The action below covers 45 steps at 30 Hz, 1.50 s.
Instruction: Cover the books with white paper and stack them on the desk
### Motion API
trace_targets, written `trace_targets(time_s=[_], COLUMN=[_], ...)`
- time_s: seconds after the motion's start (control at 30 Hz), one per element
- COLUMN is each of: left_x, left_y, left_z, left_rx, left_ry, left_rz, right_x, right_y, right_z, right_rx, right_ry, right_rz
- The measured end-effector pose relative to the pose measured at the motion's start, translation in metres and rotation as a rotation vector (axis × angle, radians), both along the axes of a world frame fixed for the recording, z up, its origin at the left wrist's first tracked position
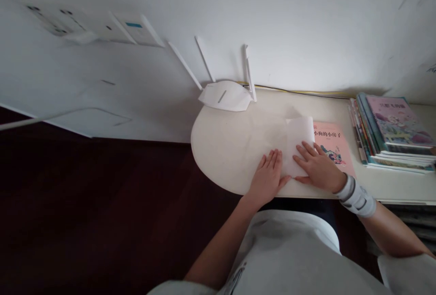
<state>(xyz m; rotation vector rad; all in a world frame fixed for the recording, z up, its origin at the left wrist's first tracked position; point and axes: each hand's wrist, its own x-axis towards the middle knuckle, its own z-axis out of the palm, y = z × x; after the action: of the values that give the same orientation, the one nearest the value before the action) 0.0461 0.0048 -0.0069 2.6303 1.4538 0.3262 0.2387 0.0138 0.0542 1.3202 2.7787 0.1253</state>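
A pink picture book (332, 146) lies flat on the pale desk (225, 149), partly under a sheet of white paper (298, 138). My left hand (267, 177) rests flat on the sheet's left part, fingers stretched out and together. Beside it, my right hand (317, 167) lies flat on the paper where it overlaps the book, fingers spread. A grey and white band (356, 199) wraps my right wrist. Neither hand grips anything.
A white router (226, 95) with several antennas stands at the back of the desk by the wall. A stack of picture books (391, 133) sits at the right. The desk's left end is rounded; dark floor (85, 213) lies beyond it.
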Motion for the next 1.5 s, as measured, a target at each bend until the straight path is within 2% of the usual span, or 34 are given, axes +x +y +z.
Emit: trace_targets(time_s=[0.23, 0.43, 0.5, 0.6, 0.7, 0.8, 0.93, 1.07, 1.2, 1.37, 1.5], left_x=[-0.002, -0.002, -0.001, -0.001, -0.002, -0.004, 0.009, 0.041, 0.066, 0.074, 0.07], left_y=[-0.001, -0.001, -0.001, -0.001, -0.001, -0.003, -0.01, -0.017, -0.016, -0.016, -0.014], left_z=[0.001, -0.002, -0.002, -0.001, 0.001, 0.003, 0.007, 0.012, 0.008, -0.003, -0.007], left_rx=[0.004, 0.027, 0.035, 0.039, 0.041, 0.057, 0.162, 0.31, 0.422, 0.459, 0.431], left_ry=[-0.01, -0.023, -0.024, -0.017, -0.013, -0.016, -0.021, -0.02, -0.03, -0.032, -0.022], left_rz=[-0.022, -0.006, -0.007, -0.009, -0.009, -0.014, -0.06, -0.175, -0.157, -0.119, -0.147], right_x=[-0.001, 0.012, 0.02, 0.032, 0.041, 0.044, 0.042, 0.039, 0.039, 0.04, 0.039], right_y=[-0.002, 0.003, 0.02, 0.062, 0.105, 0.127, 0.127, 0.122, 0.121, 0.117, 0.116], right_z=[-0.017, -0.021, -0.021, -0.026, -0.038, -0.051, -0.058, -0.058, -0.056, -0.054, -0.053], right_rx=[0.014, -0.057, -0.072, -0.056, -0.095, -0.139, -0.092, -0.063, -0.059, -0.05, -0.038], right_ry=[0.081, 0.331, 0.469, 0.642, 0.735, 0.785, 0.788, 0.745, 0.734, 0.749, 0.706], right_rz=[-0.006, 0.043, -0.005, -0.138, -0.263, -0.295, -0.286, -0.296, -0.307, -0.281, -0.282])
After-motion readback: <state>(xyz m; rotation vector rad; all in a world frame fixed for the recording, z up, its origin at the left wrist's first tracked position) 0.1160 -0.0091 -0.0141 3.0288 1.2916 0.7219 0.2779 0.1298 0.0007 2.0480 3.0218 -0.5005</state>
